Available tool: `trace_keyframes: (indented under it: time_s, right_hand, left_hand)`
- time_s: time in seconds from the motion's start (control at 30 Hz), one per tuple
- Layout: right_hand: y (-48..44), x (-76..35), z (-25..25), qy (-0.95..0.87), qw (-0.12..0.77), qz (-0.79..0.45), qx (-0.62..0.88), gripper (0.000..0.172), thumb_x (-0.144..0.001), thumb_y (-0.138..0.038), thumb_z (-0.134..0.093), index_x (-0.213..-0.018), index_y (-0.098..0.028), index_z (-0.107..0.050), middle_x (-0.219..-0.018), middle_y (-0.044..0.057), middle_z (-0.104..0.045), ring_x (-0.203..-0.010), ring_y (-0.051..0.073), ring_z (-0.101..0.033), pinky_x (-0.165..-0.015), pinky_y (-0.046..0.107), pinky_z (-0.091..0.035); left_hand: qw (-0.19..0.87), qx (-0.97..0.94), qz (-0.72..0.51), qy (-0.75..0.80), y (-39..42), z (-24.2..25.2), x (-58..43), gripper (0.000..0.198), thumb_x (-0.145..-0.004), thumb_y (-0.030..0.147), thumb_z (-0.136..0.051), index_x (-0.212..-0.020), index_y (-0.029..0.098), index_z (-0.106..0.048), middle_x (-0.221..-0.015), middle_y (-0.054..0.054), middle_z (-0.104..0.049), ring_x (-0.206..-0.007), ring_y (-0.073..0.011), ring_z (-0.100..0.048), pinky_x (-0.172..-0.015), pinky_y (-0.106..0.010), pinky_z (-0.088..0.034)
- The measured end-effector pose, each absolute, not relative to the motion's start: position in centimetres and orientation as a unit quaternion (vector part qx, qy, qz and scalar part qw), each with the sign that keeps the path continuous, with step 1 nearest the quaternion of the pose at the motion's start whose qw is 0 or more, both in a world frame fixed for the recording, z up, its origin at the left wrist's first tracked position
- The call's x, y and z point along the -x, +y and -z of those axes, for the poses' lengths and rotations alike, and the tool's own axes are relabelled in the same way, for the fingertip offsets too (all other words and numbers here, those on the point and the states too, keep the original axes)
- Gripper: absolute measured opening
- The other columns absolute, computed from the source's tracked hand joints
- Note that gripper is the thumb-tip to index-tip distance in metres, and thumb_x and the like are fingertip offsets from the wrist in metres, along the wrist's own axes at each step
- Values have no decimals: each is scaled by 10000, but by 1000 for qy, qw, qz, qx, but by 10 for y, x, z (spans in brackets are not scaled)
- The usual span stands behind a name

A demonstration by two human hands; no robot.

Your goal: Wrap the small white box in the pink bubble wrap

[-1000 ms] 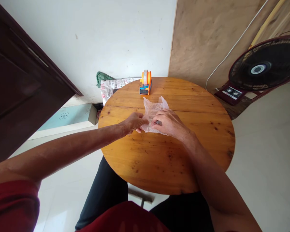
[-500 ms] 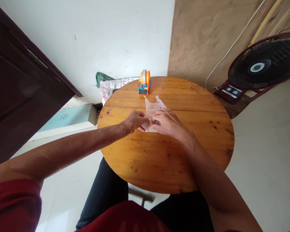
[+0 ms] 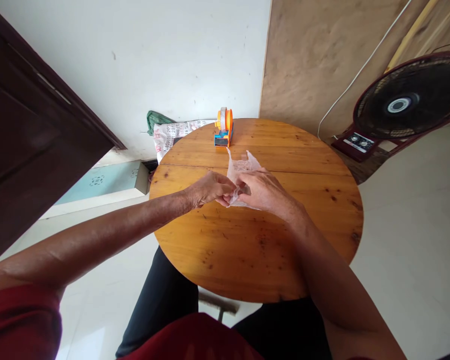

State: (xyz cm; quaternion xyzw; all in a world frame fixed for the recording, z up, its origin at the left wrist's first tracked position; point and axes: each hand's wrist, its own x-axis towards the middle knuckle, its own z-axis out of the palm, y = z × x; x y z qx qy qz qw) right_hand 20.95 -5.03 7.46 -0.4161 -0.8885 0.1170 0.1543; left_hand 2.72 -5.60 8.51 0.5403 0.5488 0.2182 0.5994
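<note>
A thin, whitish, see-through plastic bag (image 3: 242,166) with two upper handle tips lies crumpled on the round wooden table (image 3: 262,250). My left hand (image 3: 214,188) pinches the bag's near left edge between thumb and fingers. Just right of it, my right hand (image 3: 261,189) curls over the near part of the bag, its thumb and fingertips closed on the plastic. Both hands' fingertips almost meet, and they hide some of the bag. Beyond the bag's tips stands an orange and blue tape dispenser (image 3: 224,128) with a roll on it.
A dark red fan (image 3: 399,105) stands at the right, its white cord (image 3: 363,67) running up the wall. Left of the table are a printed sack (image 3: 168,137), a green bag (image 3: 158,121) and a pale blue box (image 3: 101,182). A dark door (image 3: 33,115) fills the far left.
The bag has shifted slightly right and its near edge is more bunched between my fingers. My left hand has moved a little to the right. The tape dispenser stays in place.
</note>
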Motion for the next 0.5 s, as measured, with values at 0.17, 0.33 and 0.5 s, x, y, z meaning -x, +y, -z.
trace_keyframes:
  time_s: [0.17, 0.33, 0.5]
  right_hand:
    - [-49, -217, -76, -889, 151, -131, 411, 154, -794, -150, -608, -935, -201, -643, -917, 52, -723, -893, 232, -632, -819, 335, -400]
    - [-46, -223, -74, -891, 172, -156, 390, 326, -740, -18, -500, -966, -206, -641, -962, 38, -733, -904, 208, -644, -807, 306, -416]
    - [-43, -225, -71, -876, 193, -180, 404, 348, -727, -7, -461, -917, -217, -663, -855, 10, -716, -802, 176, -634, -695, 266, -397]
  left_hand:
    - [475, -692, -213, 500, -62, -64, -25, 173, -747, 149, -576, -813, 143, -736, -639, 15, -640, -564, -91, -579, -551, -198, -495]
    - [238, -816, -295, 437, -68, -41, -24, 135, -809, 182, -595, -782, 164, -726, -790, -38, -643, -676, -125, -590, -647, -257, -494]
    - [117, -846, -356, 379, -67, -25, -23, 97, -834, 187, -595, -835, 179, -692, -1002, -108, -634, -907, -212, -617, -774, -358, -532]
